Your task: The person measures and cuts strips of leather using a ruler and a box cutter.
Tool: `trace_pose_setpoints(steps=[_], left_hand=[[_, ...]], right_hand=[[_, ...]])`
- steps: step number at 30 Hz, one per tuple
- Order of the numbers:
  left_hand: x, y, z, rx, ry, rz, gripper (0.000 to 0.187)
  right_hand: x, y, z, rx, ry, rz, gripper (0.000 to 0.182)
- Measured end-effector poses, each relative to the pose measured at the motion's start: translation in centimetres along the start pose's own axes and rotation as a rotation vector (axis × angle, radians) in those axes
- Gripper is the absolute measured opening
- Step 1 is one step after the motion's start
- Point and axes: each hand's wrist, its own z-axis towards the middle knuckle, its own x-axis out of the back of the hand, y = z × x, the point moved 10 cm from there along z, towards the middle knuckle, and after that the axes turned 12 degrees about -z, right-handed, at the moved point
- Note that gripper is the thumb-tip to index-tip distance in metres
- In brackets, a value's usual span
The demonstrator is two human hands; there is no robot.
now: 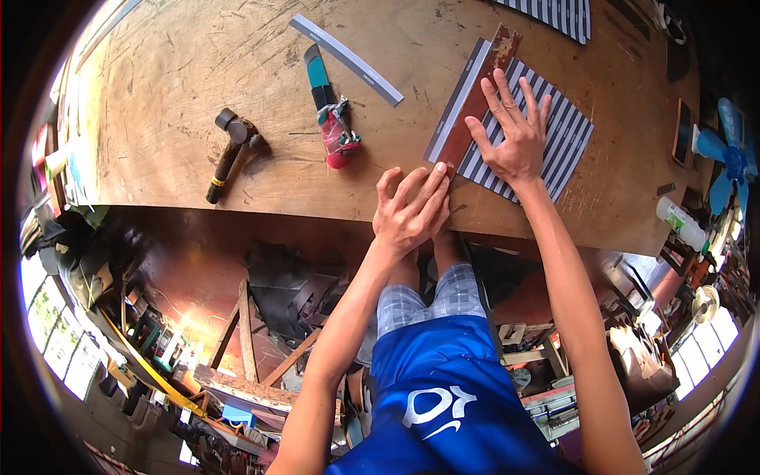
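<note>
A reddish-brown straight bar (pixel 469 119) lies slantwise over a striped grey and dark sheet (pixel 566 127) on the wooden table (pixel 261 71). My right hand (pixel 514 142) rests on the bar and sheet with its fingers spread. At the bar's near end, by the table's front edge, my left hand (pixel 413 204) touches it with its fingertips; the fingers are stretched out and slightly bent. A strip of the sheet (pixel 457 101) shows along the bar's left side.
A cut striped strip (pixel 348 60), a knife with a teal and red wrapped handle (pixel 331 111) and a hammer (pixel 229 150) lie to the left. Another striped sheet (pixel 558 14) is at the top. A bottle (pixel 681 223) and a blue fan (pixel 732 158) stand right.
</note>
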Motion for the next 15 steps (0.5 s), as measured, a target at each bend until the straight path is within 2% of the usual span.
trace_pose_setpoints(steps=[15], left_hand=[[0.0,-0.03,0.08,0.01,-0.003,-0.007,0.034]], right_hand=[[0.06,-0.05,0.04,-0.001,0.004,0.011,0.061]])
